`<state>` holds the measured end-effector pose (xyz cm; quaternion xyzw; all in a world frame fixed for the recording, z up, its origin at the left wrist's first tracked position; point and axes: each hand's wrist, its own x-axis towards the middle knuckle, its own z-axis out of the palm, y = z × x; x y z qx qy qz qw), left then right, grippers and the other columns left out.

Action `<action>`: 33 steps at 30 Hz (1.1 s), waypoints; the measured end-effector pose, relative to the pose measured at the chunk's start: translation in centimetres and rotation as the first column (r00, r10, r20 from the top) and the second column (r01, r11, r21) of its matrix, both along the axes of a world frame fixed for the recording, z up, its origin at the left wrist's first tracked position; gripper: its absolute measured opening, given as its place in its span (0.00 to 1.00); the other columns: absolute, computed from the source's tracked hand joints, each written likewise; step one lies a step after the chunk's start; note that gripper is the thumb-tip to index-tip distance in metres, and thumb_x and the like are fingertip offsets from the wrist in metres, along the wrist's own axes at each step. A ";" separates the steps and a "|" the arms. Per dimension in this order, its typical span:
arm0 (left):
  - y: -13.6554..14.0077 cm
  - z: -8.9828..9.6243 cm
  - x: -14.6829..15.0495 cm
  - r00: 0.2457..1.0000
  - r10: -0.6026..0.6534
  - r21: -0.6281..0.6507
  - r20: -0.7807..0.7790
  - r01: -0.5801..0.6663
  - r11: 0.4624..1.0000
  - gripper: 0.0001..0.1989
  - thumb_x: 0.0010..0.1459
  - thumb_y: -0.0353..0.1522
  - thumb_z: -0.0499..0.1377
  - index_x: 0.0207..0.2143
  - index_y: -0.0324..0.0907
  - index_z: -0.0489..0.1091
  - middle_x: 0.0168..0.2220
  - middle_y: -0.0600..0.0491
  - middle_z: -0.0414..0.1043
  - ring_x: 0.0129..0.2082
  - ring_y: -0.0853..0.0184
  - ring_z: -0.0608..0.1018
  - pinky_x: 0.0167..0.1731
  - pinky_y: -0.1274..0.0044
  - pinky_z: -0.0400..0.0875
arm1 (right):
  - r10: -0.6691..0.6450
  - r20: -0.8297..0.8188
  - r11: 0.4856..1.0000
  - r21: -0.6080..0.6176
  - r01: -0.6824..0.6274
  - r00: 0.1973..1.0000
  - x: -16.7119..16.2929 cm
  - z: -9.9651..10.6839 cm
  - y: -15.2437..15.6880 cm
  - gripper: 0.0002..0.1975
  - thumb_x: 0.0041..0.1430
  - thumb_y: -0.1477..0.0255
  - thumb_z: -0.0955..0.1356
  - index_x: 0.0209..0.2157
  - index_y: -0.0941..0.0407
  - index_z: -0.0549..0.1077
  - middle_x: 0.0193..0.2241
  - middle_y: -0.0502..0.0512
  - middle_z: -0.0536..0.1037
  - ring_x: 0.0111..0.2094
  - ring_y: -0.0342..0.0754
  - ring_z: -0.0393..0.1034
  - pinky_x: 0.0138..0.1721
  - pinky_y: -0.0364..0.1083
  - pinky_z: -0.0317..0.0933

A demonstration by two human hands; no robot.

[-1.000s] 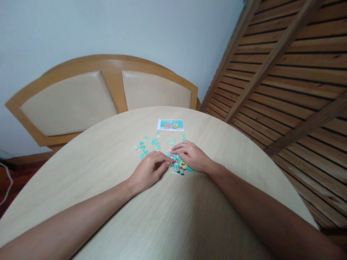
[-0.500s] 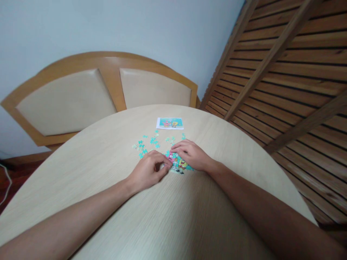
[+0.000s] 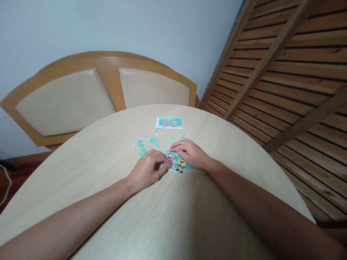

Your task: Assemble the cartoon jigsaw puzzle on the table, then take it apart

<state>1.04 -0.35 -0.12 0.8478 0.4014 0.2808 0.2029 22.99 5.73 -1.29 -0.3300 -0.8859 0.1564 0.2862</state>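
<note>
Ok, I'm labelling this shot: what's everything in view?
Joined cartoon jigsaw section: one, multicoloured, centre
Loose jigsaw pieces: many, turquoise and pale, beyond it
Rectangular cartoon sheet: one, turquoise and white, beyond pieces
Rounded woodgrain table: one, pale, beneath
Padded wooden backrest: one, tan and cream, behind
Slatted wooden panel: one, brown, right
Plain wall: one, pale blue, back
Thin cable: one, white, far left
Floor: one, dark red, far left
Left hand: one, jigsaw's left edge
Right hand: one, jigsaw's right
Forearms: two, lower corners

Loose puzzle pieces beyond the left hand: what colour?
Loose puzzle pieces: mostly turquoise, some paler; head view.
</note>
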 end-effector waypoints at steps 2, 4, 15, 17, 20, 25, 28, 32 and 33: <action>0.0 -0.1 0.0 1.000 -0.002 0.006 -0.007 0.002 1.000 0.06 0.63 0.31 0.60 0.36 0.45 0.77 0.35 0.52 0.79 0.39 0.62 0.76 0.45 0.69 0.66 | -0.005 -0.004 1.000 -0.006 0.005 1.000 0.0 0.0 0.0 0.15 0.67 0.74 0.62 0.41 0.54 0.82 0.44 0.54 0.83 0.48 0.50 0.73 0.54 0.52 0.63; 0.0 -0.1 0.0 1.000 -0.005 0.011 -0.014 0.006 1.000 0.06 0.63 0.31 0.60 0.36 0.45 0.77 0.35 0.52 0.79 0.39 0.62 0.76 0.45 0.69 0.66 | -0.006 -0.003 1.000 -0.013 0.006 1.000 0.0 0.0 0.0 0.15 0.67 0.74 0.62 0.41 0.54 0.82 0.44 0.53 0.83 0.48 0.50 0.73 0.54 0.52 0.62; 0.3 -0.4 -0.1 0.999 0.051 0.026 -0.003 -0.051 0.998 0.06 0.65 0.32 0.59 0.41 0.44 0.76 0.36 0.52 0.77 0.39 0.62 0.75 0.44 0.69 0.68 | -0.008 -0.003 1.000 -0.020 0.008 1.000 -0.1 0.0 0.0 0.15 0.68 0.73 0.62 0.41 0.54 0.81 0.44 0.54 0.83 0.48 0.50 0.73 0.54 0.52 0.62; 0.6 -0.6 -0.3 0.993 0.114 0.025 0.029 -0.114 0.993 0.07 0.65 0.32 0.58 0.43 0.43 0.74 0.37 0.51 0.76 0.39 0.62 0.75 0.43 0.68 0.68 | -0.007 -0.001 1.000 -0.024 0.007 1.000 0.0 0.0 0.1 0.15 0.68 0.73 0.62 0.41 0.54 0.81 0.44 0.54 0.82 0.48 0.50 0.73 0.54 0.52 0.62; 0.9 -0.8 -0.7 0.987 0.154 0.027 0.046 -0.156 0.987 0.08 0.65 0.34 0.58 0.45 0.42 0.72 0.40 0.49 0.76 0.42 0.60 0.75 0.44 0.67 0.69 | -0.001 0.003 1.000 -0.028 0.001 1.000 0.0 0.0 0.1 0.15 0.68 0.73 0.62 0.41 0.54 0.81 0.44 0.54 0.82 0.48 0.50 0.73 0.54 0.53 0.62; 0.9 -1.0 -0.8 0.997 0.076 0.105 0.030 -0.079 0.991 0.14 0.62 0.35 0.61 0.50 0.42 0.70 0.45 0.48 0.75 0.46 0.59 0.74 0.49 0.65 0.69 | -0.002 -0.003 1.000 -0.028 0.002 1.000 0.0 0.1 0.1 0.15 0.68 0.73 0.62 0.41 0.54 0.81 0.44 0.54 0.82 0.48 0.50 0.73 0.54 0.53 0.62; 0.9 -1.0 -0.7 0.999 0.038 0.127 0.015 -0.040 0.991 0.15 0.62 0.34 0.61 0.51 0.43 0.69 0.45 0.49 0.74 0.47 0.60 0.74 0.50 0.65 0.69 | 0.001 -0.004 0.999 -0.033 -0.001 1.000 0.1 0.0 0.1 0.16 0.68 0.73 0.61 0.41 0.54 0.81 0.44 0.54 0.82 0.48 0.50 0.73 0.54 0.53 0.62; 1.0 -0.8 -0.6 1.000 0.019 0.134 0.003 -0.020 0.991 0.17 0.59 0.31 0.63 0.51 0.43 0.68 0.46 0.49 0.74 0.48 0.59 0.73 0.51 0.65 0.68 | 0.007 0.000 0.999 -0.037 -0.007 1.000 0.1 0.0 0.1 0.15 0.68 0.73 0.62 0.42 0.53 0.82 0.45 0.54 0.82 0.49 0.50 0.73 0.55 0.53 0.62; 1.0 -0.8 -0.6 1.000 0.016 0.133 0.001 -0.016 0.991 0.18 0.59 0.31 0.63 0.51 0.43 0.68 0.47 0.49 0.74 0.49 0.59 0.73 0.52 0.65 0.68 | 0.011 0.000 0.999 -0.035 -0.011 1.000 0.0 -0.1 0.1 0.15 0.68 0.73 0.62 0.41 0.53 0.82 0.45 0.54 0.82 0.49 0.50 0.73 0.54 0.53 0.62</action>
